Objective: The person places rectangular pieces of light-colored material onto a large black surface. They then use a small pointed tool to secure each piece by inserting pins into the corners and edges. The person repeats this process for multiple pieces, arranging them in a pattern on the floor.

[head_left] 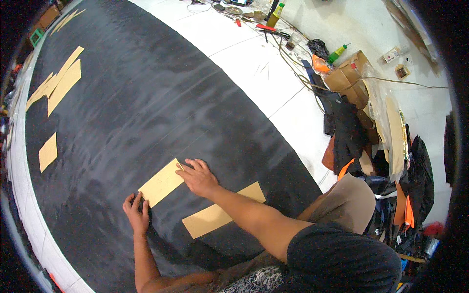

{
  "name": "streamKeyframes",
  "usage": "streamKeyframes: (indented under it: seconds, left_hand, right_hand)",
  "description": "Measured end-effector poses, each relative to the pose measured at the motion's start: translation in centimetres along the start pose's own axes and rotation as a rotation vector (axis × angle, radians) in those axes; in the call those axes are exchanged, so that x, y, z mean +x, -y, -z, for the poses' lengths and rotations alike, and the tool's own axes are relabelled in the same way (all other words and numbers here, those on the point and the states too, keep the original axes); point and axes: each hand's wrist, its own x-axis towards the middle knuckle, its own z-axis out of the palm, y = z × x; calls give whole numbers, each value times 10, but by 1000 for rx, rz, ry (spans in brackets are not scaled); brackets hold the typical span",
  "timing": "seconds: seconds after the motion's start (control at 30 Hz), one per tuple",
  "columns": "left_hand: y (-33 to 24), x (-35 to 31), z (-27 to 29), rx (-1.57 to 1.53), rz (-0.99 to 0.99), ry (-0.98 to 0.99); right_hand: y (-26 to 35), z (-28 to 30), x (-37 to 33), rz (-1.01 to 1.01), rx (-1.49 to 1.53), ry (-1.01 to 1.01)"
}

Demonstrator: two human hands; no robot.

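A tan rectangular card piece (162,183) lies flat on a wide sheet of black material (122,136). Its lower left end meets the fingertips of my left hand (137,213), whose fingers are apart. At the card's other end, my right hand (199,179) rests with fingers spread. Its thumb and a fingertip touch the corner; whether something small sits there, I cannot make out. Beneath my right forearm lies a longer tan strip (207,222), partly covered by the arm.
More tan card pieces lie on the black sheet: a small one (48,153) and an overlapping group (66,85). Along the right, on pale floor tiles (259,73), are green-capped bottles (275,15), a glass (293,41), cables, a cardboard box (349,78) and dark scraps (347,127).
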Motion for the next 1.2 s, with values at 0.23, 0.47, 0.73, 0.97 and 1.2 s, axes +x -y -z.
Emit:
streamKeyframes:
  seconds: [0.23, 0.47, 0.73, 0.97, 1.2]
  left_hand:
    - [-4, -2, -2, -21, 0, -17]
    - [-2, -1, -2, -26, -7, -20]
    - [2, -2, -2, -16, -22, -28]
    - [3, 0, -2, -16, -21, -22]
    - [1, -1, -7, -3, -49, -69]
  right_hand:
    - [-3, -1, -2, 4, -23, 3]
    - [-3, 1, -1, 11, -51, -6]
    - [1, 0, 0, 17, -62, -8]
    - [-2, -2, -1, 23, -57, -26]
    - [-5, 1, -2, 23, -85, -33]
